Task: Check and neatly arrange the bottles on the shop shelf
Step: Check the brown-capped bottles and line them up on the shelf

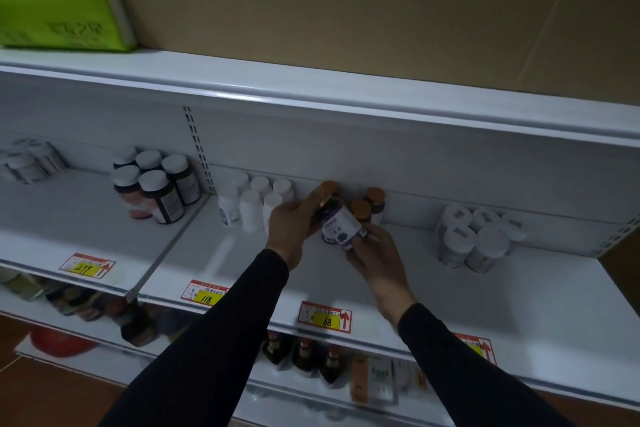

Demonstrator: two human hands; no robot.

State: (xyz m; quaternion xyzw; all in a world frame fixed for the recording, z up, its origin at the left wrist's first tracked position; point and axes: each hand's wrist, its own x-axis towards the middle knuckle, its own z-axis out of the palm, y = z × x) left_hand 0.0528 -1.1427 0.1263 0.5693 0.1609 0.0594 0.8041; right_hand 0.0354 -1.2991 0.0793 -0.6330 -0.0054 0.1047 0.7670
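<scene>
A dark bottle with a white and purple label [341, 224] and an orange cap is tilted above the white shelf [433, 288], held between both hands. My left hand [294, 224] grips its upper part near the cap. My right hand [375, 253] holds its base from below. Behind it stand two more orange-capped bottles [369, 206] at the back wall. White bottles [251, 206] are grouped just left of my left hand. Dark bottles with white caps [156, 184] stand further left, and white wrapped bottles [476, 239] stand at the right.
Price tags [325, 317] hang along the shelf's front edge. A large cardboard box [346, 10] and a green pack [59, 3] sit on the shelf above. Dark bottles and boxes [304, 357] fill the shelf below. More pale bottles [31, 159] stand far left.
</scene>
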